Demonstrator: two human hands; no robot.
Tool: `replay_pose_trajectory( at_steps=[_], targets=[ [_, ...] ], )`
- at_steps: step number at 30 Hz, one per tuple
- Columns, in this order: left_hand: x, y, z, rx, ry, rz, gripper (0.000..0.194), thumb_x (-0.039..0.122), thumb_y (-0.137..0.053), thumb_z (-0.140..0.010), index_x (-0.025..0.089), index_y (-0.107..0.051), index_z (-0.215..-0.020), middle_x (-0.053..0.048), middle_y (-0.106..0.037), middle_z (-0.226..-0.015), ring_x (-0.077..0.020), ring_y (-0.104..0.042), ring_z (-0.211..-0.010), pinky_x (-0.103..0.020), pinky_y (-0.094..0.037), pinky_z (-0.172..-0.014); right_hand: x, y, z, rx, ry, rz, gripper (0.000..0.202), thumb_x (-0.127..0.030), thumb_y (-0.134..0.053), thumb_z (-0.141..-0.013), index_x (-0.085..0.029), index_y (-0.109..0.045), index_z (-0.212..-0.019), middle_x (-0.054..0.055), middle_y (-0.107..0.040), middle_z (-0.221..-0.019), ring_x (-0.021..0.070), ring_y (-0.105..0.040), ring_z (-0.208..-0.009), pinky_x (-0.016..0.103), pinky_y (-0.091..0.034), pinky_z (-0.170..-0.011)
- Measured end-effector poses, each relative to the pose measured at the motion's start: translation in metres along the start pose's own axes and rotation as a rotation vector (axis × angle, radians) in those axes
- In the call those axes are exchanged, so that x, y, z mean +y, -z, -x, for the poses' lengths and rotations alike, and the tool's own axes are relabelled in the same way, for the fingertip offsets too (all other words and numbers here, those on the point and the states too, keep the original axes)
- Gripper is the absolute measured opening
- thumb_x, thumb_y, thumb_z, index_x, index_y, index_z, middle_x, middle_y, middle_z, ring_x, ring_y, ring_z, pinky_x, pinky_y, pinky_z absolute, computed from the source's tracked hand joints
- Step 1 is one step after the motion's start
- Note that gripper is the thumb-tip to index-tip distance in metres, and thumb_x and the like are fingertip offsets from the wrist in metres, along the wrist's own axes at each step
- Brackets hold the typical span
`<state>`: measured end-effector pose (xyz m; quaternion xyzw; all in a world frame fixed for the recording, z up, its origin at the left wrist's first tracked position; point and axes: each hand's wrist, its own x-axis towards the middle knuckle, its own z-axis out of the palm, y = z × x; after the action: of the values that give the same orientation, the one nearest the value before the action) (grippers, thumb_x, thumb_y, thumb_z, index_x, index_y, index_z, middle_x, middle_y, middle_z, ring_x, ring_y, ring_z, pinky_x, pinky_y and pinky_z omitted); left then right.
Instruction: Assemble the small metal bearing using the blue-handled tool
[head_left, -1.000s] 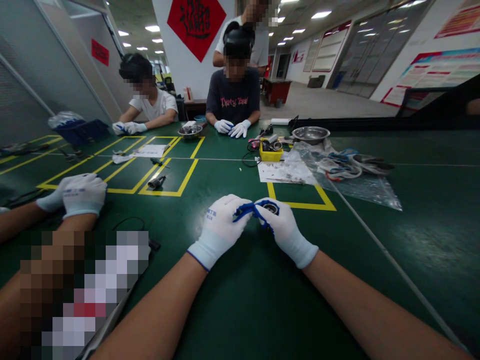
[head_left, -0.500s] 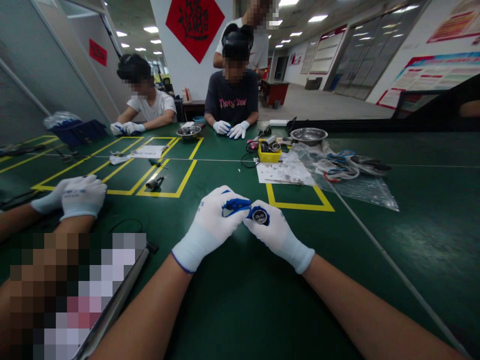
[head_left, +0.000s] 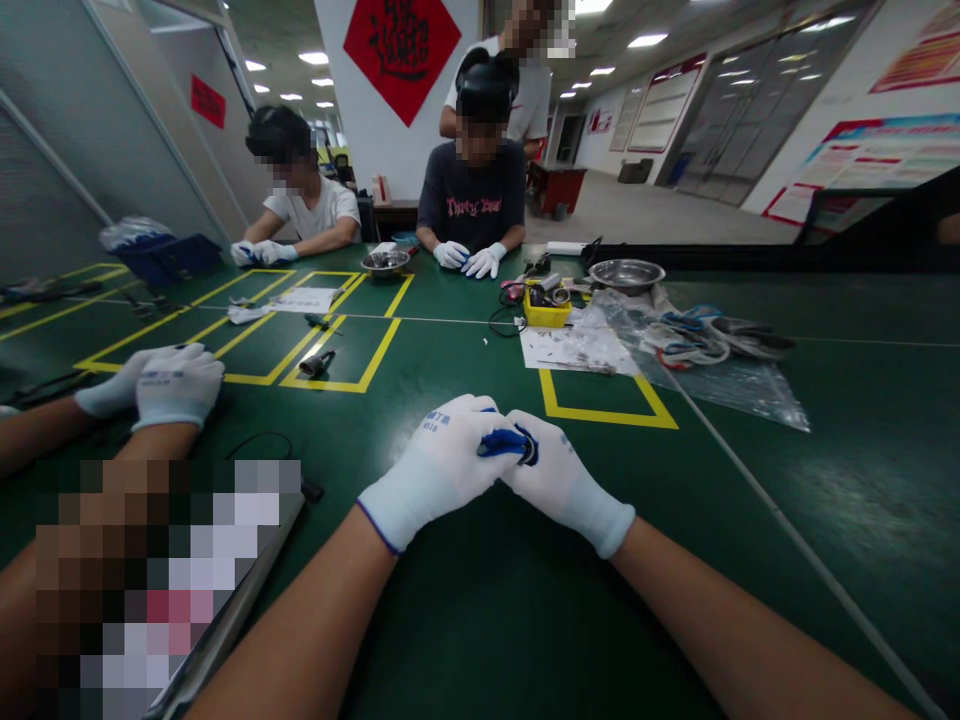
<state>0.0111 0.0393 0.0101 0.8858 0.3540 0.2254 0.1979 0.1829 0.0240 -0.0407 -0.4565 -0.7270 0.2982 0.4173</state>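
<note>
In white gloves with blue palms, both hands meet over the green table. My right hand (head_left: 559, 470) is closed around a round metal connector (head_left: 529, 449); only a sliver of its rim shows now between the gloves. My left hand (head_left: 454, 450) is bent inward, thumb and fingers pinched together against the connector's end. Whatever lies between those left fingertips, if anything, is hidden by the glove.
A similar metal connector (head_left: 316, 364) lies inside yellow tape. Beyond are a yellow bin (head_left: 547, 315) of parts, a paper sheet (head_left: 574, 350), a plastic bag (head_left: 765, 390) and a steel bowl (head_left: 626, 274). A co-worker's gloved hands (head_left: 176, 385) rest at left; others sit opposite.
My left hand has closed in over the connector's end, covering the face with holes that showed before. The right hand keeps its hold and has turned slightly. The whole view has shifted a little.
</note>
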Motion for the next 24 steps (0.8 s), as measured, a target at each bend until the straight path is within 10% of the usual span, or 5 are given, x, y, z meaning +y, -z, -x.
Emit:
replay_pose_trajectory(
  at_steps=[24],
  targets=[
    [0.023,-0.006,-0.002,-0.066,0.042,-0.402,0.017,0.025,-0.064,-0.098,0.019,-0.078,-0.091,-0.006,-0.072,-0.096,-0.0229,-0.063,-0.091,-0.040,-0.053,-0.086,0.003,-0.001,0.001,-0.020,0.047,0.005,0.012,-0.019,-0.066,-0.085,-0.023,-0.055,-0.082,0.001,-0.065,-0.083,0.0190,-0.064,-0.074,0.034,-0.052,-0.068]
  ],
)
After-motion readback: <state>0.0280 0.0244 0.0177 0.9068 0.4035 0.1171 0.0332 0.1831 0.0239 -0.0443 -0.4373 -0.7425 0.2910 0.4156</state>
